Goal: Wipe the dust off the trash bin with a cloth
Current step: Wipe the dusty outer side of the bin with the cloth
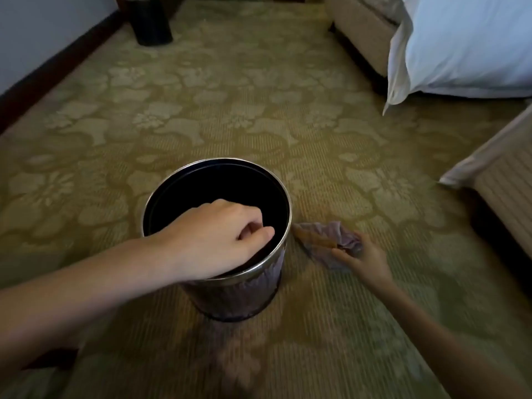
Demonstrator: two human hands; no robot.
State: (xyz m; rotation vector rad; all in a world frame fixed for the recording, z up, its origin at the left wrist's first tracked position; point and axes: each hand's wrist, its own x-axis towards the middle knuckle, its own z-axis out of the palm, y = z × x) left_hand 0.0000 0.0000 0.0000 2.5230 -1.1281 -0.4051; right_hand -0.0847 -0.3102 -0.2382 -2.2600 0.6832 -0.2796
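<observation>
Fingers [253, 227] of left hand [213, 234] curled inward over mouth of trash bin [230, 295], thumb against index, nothing visible between; wrist resting on near rim. Right hand [362, 260] low on carpet [316, 110] just right of trash bin, pinching crumpled cloth [328, 237]; finger spread blurred. Treat trash bin as light, rigid, probably smooth-walled, apt to slide or tip: steady by metal rim. Treat cloth as soft, limp, light: bunch into pad. Trash bin upright, lidless; interior black, contents not discernible. Second dark bin [151, 24] far beyond, by wall.

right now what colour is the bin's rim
Silver; the rim shows best in the head view.
</observation>
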